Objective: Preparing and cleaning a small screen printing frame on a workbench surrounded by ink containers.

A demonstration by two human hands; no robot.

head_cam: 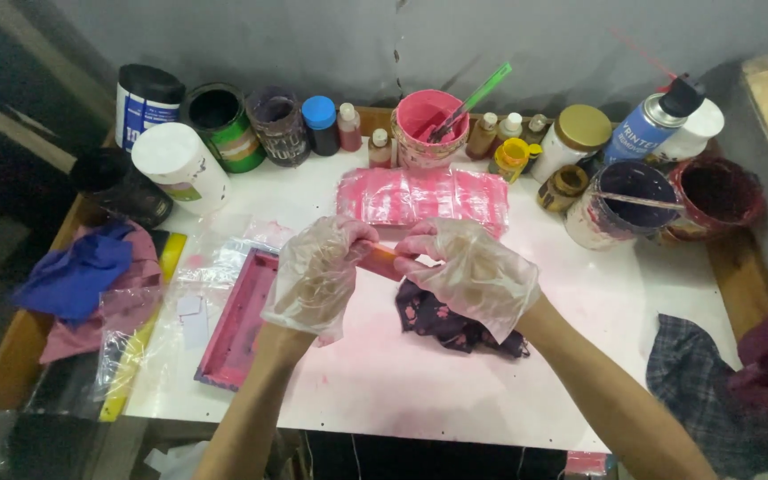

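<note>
Both my hands wear loose clear plastic gloves and meet over the middle of a white, pink-stained table (pixel 455 391). My left hand (pixel 317 276) and my right hand (pixel 473 271) grip the two ends of a small orange-pink stick-like tool (pixel 382 260); most of it is hidden by the fingers. A dark rag with pink stains (pixel 442 324) lies just under my right hand. A pink-framed tray (pixel 233 324) sits by my left wrist. A sheet smeared with pink paint (pixel 424 197) lies beyond the hands.
Paint pots and jars line the back edge: a pink bucket with a green stick (pixel 428 124), a white tub (pixel 180 164), a blue spray can (pixel 655 120), a purple pot (pixel 624 200), a dark red pot (pixel 717 196). Blue and pink cloths (pixel 82 276) lie left, a checked cloth (pixel 695 364) right.
</note>
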